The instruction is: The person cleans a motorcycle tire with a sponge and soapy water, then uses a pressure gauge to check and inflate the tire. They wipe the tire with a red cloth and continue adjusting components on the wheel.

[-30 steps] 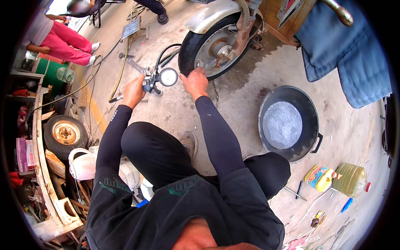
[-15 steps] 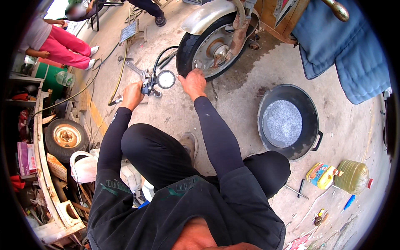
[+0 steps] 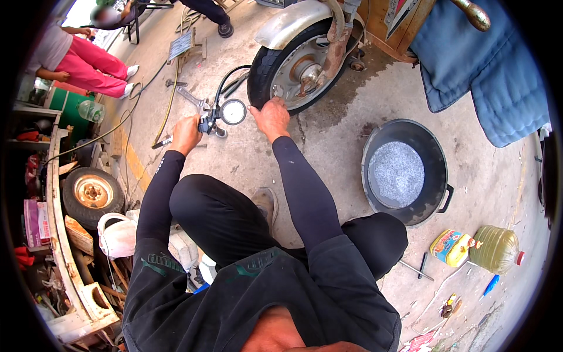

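Observation:
My left hand (image 3: 186, 135) is wrapped round the grip of a tyre inflator with a round white dial gauge (image 3: 233, 112). From the inflator a black hose (image 3: 222, 80) curves up toward the tyre. My right hand (image 3: 272, 120) is at the lower side of the front wheel (image 3: 262, 76), its fingers bent in at the rim and thumb pointing toward the gauge. What those fingers grip is hidden by the hand. A silver mudguard (image 3: 293, 23) covers the top of the tyre. Beside the inflator lie metal spanners (image 3: 189, 95) on the concrete.
At right stands a black tub (image 3: 437, 152) with greyish liquid, near two plastic jugs (image 3: 495, 249) and a T-shaped tool (image 3: 423, 267). Blue padded cloth (image 3: 463, 64) hangs at upper right. A cluttered shelf (image 3: 64, 252) and small wheel (image 3: 94, 192) fill the left. A person in pink trousers (image 3: 97, 66) stands far left.

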`<state>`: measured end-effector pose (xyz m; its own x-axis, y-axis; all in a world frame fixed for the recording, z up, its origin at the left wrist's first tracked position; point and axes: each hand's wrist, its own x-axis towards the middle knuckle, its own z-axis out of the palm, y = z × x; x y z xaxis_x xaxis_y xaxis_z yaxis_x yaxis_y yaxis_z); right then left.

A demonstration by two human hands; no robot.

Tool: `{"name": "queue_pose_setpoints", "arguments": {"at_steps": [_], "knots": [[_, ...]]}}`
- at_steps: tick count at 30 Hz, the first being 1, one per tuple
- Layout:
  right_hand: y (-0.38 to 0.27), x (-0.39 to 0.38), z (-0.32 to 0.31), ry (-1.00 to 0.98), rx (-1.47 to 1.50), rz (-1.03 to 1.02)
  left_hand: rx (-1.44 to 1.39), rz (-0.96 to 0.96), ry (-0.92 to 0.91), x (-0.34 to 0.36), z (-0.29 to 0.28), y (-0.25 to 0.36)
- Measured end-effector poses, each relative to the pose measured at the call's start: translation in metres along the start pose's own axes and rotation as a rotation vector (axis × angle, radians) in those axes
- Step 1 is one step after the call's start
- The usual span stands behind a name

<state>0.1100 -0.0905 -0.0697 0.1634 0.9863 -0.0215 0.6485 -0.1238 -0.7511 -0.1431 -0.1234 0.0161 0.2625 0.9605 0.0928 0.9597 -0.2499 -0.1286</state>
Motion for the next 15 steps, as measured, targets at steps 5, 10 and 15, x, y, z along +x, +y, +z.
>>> {"name": "queue_pose_setpoints", "arguments": {"at_steps": [5, 10, 15], "knots": [[0.000, -0.001, 0.002, 0.015, 0.004, -0.019, 0.006, -0.015, -0.021, 0.001, 0.000, -0.002], [0.001, -0.001, 0.000, 0.029, 0.020, -0.023, -0.110, -0.012, 0.091, 0.003, -0.007, 0.011], [0.000, -0.001, 0.002, 0.022, 0.018, -0.007, -0.062, 0.006, 0.031, 0.002, -0.003, 0.001]]}}
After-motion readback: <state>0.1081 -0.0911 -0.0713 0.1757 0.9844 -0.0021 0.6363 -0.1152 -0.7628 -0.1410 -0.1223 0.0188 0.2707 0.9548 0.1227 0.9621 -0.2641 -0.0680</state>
